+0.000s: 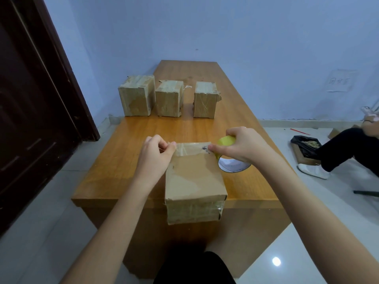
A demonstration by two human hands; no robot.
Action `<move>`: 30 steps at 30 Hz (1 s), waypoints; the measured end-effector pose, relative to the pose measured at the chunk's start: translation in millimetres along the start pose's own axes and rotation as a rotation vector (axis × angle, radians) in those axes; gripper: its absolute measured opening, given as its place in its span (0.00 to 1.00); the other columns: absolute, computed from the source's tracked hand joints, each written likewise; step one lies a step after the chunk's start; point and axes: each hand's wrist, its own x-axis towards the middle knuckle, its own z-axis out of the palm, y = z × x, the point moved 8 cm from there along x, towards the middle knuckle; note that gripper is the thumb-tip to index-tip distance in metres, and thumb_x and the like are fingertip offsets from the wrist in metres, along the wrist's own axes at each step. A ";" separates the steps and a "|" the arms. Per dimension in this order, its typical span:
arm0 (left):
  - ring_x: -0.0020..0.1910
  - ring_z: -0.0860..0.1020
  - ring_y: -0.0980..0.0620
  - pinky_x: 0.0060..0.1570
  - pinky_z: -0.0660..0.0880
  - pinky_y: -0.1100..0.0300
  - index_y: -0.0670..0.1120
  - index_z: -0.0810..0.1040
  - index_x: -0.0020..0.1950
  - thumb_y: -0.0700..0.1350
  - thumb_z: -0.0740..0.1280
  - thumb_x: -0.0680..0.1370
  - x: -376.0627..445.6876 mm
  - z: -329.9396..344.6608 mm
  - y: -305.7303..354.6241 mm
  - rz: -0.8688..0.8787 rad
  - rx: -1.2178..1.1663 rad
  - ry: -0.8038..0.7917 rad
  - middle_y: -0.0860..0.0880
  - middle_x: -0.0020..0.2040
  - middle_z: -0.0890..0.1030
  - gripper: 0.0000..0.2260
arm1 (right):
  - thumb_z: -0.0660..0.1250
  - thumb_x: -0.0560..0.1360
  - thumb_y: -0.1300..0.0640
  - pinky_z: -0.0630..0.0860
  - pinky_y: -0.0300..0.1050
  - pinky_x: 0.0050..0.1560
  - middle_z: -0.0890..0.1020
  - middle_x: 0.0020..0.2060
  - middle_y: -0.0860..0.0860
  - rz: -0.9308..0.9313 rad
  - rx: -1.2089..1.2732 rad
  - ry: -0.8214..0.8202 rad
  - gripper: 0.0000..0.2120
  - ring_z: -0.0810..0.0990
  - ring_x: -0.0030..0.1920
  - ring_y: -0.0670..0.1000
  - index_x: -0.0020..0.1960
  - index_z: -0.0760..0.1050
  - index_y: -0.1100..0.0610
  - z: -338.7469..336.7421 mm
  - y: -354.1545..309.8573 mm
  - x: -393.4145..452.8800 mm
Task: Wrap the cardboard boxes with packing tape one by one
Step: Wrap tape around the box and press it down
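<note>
Risk: taut tape strip (190, 149) pinched by left hand (155, 152) may fold or stick crooked on box (194, 177); right hand (242, 144) grips tape roll (225, 144).

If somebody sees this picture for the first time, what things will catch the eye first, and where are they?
First, the two hands at the centre: the left hand pinches the end of clear tape stretched across the near box, while the right hand holds the tape roll beside it. Next, three taped boxes standing in a row farther back on the wooden table.
</note>
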 end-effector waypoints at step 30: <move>0.74 0.42 0.59 0.69 0.38 0.61 0.55 0.45 0.77 0.66 0.44 0.77 -44.3 48.2 58.5 0.402 0.611 -0.597 0.56 0.77 0.44 0.30 | 0.70 0.70 0.43 0.64 0.42 0.35 0.67 0.25 0.43 0.051 0.628 -0.119 0.17 0.66 0.28 0.43 0.35 0.71 0.55 39.2 28.8 -18.6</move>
